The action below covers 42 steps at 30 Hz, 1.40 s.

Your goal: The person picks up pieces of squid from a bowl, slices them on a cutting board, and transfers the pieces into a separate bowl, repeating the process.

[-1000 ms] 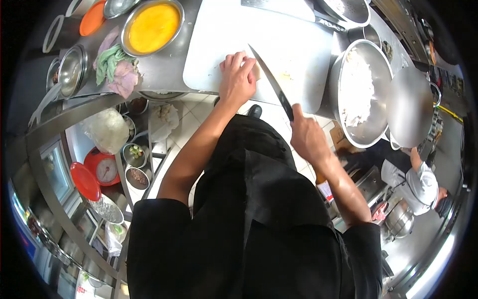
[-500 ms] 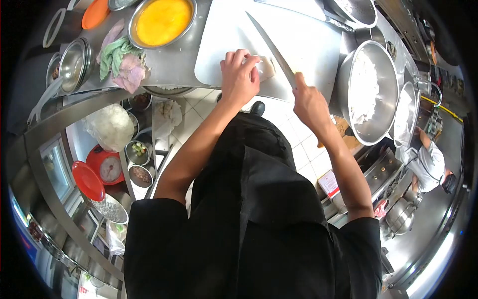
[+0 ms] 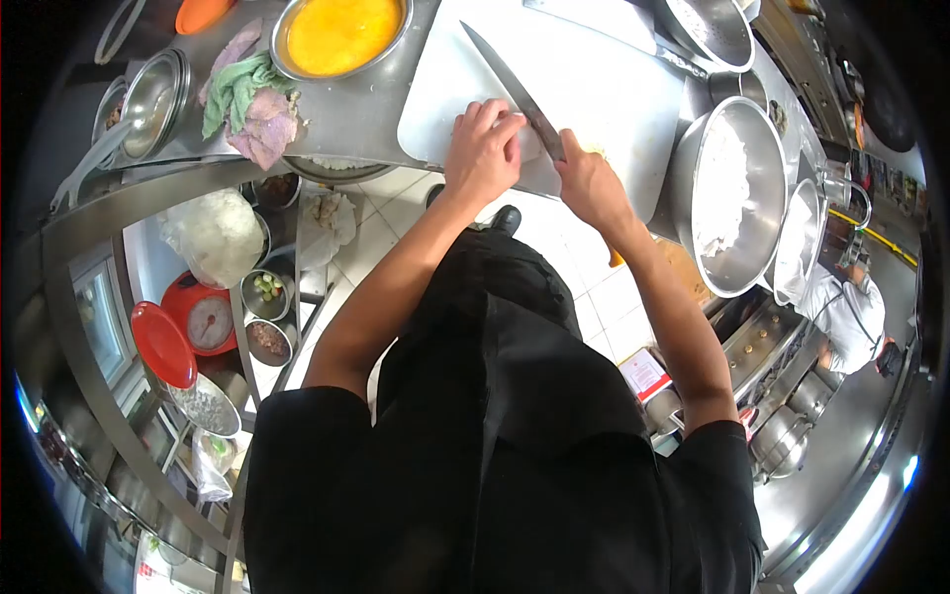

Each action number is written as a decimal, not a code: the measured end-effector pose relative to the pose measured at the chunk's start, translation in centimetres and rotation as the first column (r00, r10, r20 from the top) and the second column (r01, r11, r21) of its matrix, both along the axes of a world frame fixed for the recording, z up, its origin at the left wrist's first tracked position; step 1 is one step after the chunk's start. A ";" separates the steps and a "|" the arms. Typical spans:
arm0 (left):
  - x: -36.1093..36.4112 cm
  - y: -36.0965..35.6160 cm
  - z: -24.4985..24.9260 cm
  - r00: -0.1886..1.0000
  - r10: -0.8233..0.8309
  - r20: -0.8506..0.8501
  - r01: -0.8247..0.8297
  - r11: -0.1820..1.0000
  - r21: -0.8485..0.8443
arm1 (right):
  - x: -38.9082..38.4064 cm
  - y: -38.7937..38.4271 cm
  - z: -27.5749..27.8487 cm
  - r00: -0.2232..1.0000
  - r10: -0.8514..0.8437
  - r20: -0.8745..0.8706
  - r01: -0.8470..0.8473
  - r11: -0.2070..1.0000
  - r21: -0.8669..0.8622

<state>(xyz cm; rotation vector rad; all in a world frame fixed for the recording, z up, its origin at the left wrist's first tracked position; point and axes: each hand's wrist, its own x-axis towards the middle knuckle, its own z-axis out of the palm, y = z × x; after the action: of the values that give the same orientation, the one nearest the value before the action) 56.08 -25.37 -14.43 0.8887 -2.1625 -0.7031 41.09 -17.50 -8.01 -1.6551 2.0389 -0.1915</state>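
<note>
On the white cutting board [image 3: 618,119], near its front edge, my left hand [image 3: 483,153] has its fingers curled over a pale, whitish piece of food [image 3: 531,148]. My fingers hide much of that piece, and its exact kind does not show. My right hand [image 3: 594,193] grips the handle of a long kitchen knife [image 3: 503,75]. The knife's blade slants up and left across the board, its side right beside my left fingertips and overlapping the piece in this view. A small yellowish scrap [image 3: 594,148] lies by the knuckles of my right hand.
A second knife [image 3: 594,22] lies at the board's far side. Right of the board stands a steel bowl [image 3: 767,198] with white pieces. To the left are a bowl of yellow liquid [image 3: 341,38], crumpled cloths [image 3: 259,109] and stacked bowls [image 3: 158,104]. A person [image 3: 849,312] works at far right.
The knife and my right hand have moved left, bringing the blade against the piece near my left fingers. My left hand stays on the piece. The whole view has shifted slightly.
</note>
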 end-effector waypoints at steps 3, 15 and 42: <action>0.5 -0.7 0.1 0.995 0.007 -0.102 -0.002 0.999 0.040 | 0.2 2.1 2.8 0.996 -0.064 -0.062 0.067 0.997 0.049; 0.5 -0.6 0.2 0.997 0.030 -0.072 -0.031 0.999 -0.010 | 2.2 1.6 0.0 0.998 -0.038 -0.053 0.044 0.992 0.117; 4.3 -2.5 1.8 0.943 -0.311 0.115 0.301 0.949 0.097 | -1.5 1.5 3.6 0.892 -0.295 0.343 0.309 0.951 0.015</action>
<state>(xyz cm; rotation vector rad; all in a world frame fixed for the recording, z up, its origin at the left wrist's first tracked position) 60.33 -27.92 -12.65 0.6554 -2.4343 -0.9087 39.63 -16.00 -4.43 -1.2114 2.0147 -0.5895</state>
